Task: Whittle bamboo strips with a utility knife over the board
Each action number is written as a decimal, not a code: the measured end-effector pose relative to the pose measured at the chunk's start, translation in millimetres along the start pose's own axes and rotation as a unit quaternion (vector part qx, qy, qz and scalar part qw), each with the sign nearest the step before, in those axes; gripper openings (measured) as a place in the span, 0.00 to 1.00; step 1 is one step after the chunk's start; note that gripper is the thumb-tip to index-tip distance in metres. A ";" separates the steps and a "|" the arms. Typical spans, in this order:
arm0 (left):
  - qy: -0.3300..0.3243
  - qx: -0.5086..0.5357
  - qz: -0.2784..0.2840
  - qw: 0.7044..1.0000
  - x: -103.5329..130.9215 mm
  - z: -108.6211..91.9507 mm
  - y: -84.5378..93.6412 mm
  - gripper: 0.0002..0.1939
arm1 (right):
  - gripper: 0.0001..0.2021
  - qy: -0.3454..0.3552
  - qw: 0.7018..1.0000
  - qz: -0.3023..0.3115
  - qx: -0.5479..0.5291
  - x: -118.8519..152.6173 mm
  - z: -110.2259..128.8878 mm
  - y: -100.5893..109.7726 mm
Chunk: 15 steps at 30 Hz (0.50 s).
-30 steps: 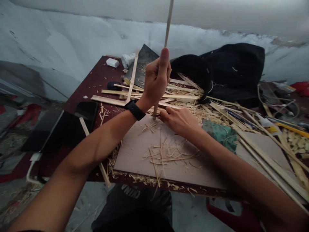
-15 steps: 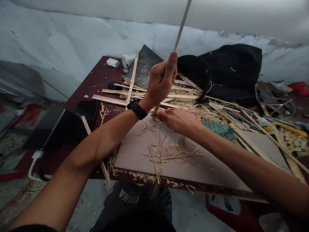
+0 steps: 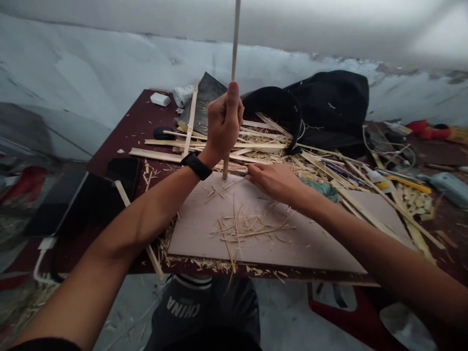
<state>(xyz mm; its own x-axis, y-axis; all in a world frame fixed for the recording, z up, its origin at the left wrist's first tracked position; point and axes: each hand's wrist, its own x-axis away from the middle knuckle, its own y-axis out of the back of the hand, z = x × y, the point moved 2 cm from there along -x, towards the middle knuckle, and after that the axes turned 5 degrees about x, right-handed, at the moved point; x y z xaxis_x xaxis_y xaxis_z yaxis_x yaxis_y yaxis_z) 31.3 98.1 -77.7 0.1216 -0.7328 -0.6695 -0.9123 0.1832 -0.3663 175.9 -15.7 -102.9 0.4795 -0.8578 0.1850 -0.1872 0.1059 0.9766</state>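
Note:
My left hand (image 3: 224, 122) is wrapped round a long bamboo stick (image 3: 236, 44), thumb uppermost along it. The stick stands nearly upright, its lower end at the far edge of a pale board (image 3: 199, 234). To the right of that end, my right hand (image 3: 272, 183) is closed low over the board on a small knife (image 3: 240, 173). Only the knife's thin dark blade shows, pointing toward the stick; the fingers hide its handle. Thin bamboo slivers (image 3: 252, 229) lie scattered across the board in front of both hands.
Split bamboo strips (image 3: 164, 155) and shavings cover the table behind the board. Further back are a black cap (image 3: 272, 105) and black cloth (image 3: 327, 109). Phones (image 3: 122, 173) lie at the left. A yellow pen (image 3: 409, 183) and a green piece of material (image 3: 320, 189) are on the right.
The stick has swung from leaning right to nearly upright. The knife blade, earlier against the stick's lower end, now shows slightly to its right. My view has turned a little to the right.

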 end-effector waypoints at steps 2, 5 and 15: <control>0.008 -0.001 0.000 1.000 1.0 -1.3 -0.8 0.36 | 0.23 0.003 1.000 -0.001 0.017 4.4 -3.4 -1.5; 0.013 -0.002 0.008 1.000 0.6 1.6 -0.9 0.36 | 0.22 0.010 1.000 -0.003 0.021 3.9 1.7 0.8; -0.025 0.028 0.047 0.998 2.6 -8.0 -6.8 0.34 | 0.26 -0.034 0.998 0.040 0.024 -17.6 30.1 1.3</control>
<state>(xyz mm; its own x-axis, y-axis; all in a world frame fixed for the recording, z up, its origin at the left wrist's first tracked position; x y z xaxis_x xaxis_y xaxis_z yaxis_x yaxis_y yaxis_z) 34.7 89.7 -71.8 0.0572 -0.6770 -0.7338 -0.8979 0.2865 -0.3343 141.4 -15.7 -108.2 0.4023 -0.8801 0.2523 -0.2638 0.1525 0.9525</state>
